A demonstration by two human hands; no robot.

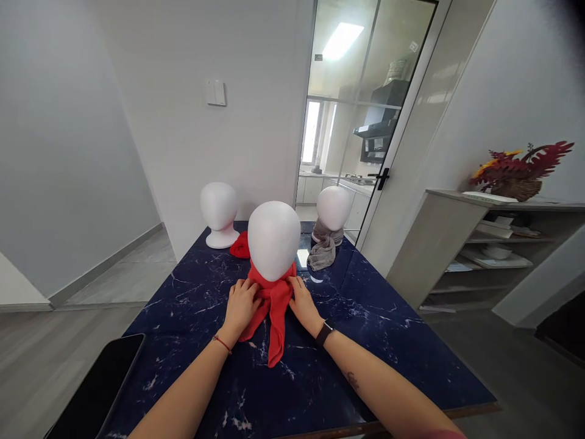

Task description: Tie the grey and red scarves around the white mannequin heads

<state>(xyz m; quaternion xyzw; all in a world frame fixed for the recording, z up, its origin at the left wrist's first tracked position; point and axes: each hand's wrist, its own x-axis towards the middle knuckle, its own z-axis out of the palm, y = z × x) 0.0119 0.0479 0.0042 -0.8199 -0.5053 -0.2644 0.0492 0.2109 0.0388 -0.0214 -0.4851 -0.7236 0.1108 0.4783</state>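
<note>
A white foam mannequin head (273,239) stands in the middle of a dark blue marbled table (375,341). A red scarf (275,311) is wrapped round its neck, and its two ends hang down onto the table toward me. My left hand (241,306) presses on the scarf at the left side of the neck, fingers curled on the cloth. My right hand (304,306), with a black watch at the wrist, holds the scarf at the right side of the neck.
A bare white head (219,212) stands at the far left, with red cloth (240,246) beside it. Another head (333,210) at the far right wears a grey scarf (322,249). A dark phone (98,387) lies at the near left. Shelves (484,244) stand right.
</note>
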